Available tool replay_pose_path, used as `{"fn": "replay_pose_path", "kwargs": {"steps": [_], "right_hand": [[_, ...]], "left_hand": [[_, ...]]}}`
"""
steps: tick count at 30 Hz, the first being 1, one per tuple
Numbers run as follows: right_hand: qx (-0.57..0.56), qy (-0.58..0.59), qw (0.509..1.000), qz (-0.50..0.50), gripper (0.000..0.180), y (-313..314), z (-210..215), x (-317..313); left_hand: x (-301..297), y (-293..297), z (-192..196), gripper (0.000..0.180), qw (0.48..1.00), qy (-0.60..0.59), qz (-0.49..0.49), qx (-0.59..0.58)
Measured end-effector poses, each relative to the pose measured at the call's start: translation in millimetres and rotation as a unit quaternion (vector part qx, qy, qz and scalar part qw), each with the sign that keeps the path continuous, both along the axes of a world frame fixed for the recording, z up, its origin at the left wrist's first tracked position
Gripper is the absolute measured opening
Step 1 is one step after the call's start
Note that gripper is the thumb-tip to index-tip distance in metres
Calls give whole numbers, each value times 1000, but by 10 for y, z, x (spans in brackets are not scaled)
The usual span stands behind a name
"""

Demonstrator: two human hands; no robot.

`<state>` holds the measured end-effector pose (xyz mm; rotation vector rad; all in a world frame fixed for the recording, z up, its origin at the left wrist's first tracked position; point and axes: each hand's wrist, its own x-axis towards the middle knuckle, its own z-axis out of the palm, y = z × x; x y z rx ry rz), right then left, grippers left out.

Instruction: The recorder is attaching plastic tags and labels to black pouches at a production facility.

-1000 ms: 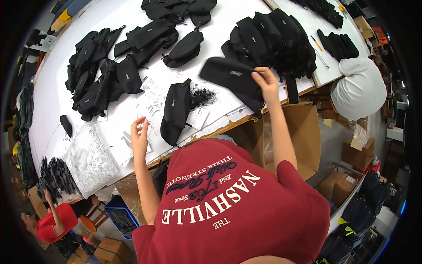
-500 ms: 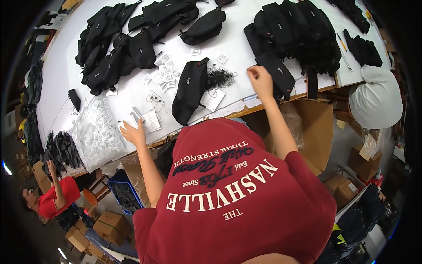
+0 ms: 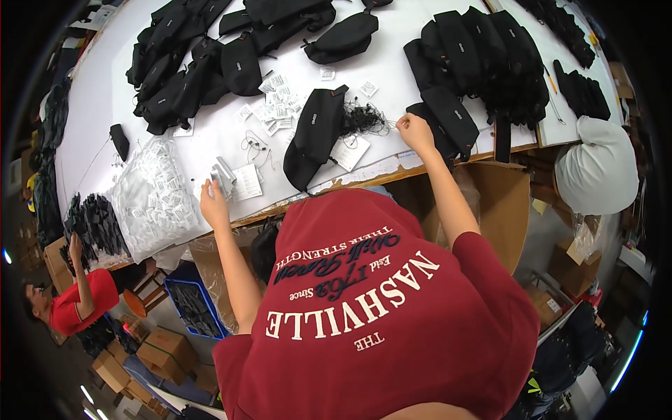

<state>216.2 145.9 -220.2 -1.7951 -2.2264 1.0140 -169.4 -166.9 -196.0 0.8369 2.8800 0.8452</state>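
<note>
At the front edge of the table, the fingertips of my left hand (image 3: 214, 204) close against a small stack of white paper tags (image 3: 223, 176). A flat white card (image 3: 246, 183) lies just right of that stack. My right hand (image 3: 417, 134) pinches at the edge of a tangled heap of black strings (image 3: 364, 119), where thin strands reach its fingers. Between my hands a black pouch bag (image 3: 312, 133) lies slanted, partly over another white card (image 3: 350, 152). Right of my right hand is a black bag (image 3: 451, 122) from the pile there.
Heaped black bags (image 3: 189, 87) cover the far left, and more are piled (image 3: 483, 56) at the right. Loose white tags (image 3: 278, 105) lie mid-table. A clear bag of tags (image 3: 155, 196) sits left. A person in red (image 3: 87, 297) works beyond; a cardboard box (image 3: 500, 217) stands below the edge.
My left hand's spread fingers have drawn together at the tag stack. My right hand has come down and left to the black strings. The whole view has shifted slightly.
</note>
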Motion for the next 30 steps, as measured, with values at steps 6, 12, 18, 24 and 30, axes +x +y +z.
{"fn": "replay_pose_path", "kwargs": {"steps": [6,12,18,24,30], "right_hand": [[3,-57,995,-86,14,-199,-163,350],[57,-7,991,-122,13,-313,-30,309],[-3,311,940,-142,12,-269,82,277],[-151,412,872,-217,8,-168,-6,189],[73,26,990,-114,21,-438,-233,370]], "left_hand": [[33,88,204,36,999,-40,18,-32],[-3,-3,76,32,999,10,-12,-31],[-200,-80,53,19,990,-107,87,22],[-240,-150,-139,23,993,113,-26,-21],[-61,-36,42,27,984,132,-73,-92]]}}
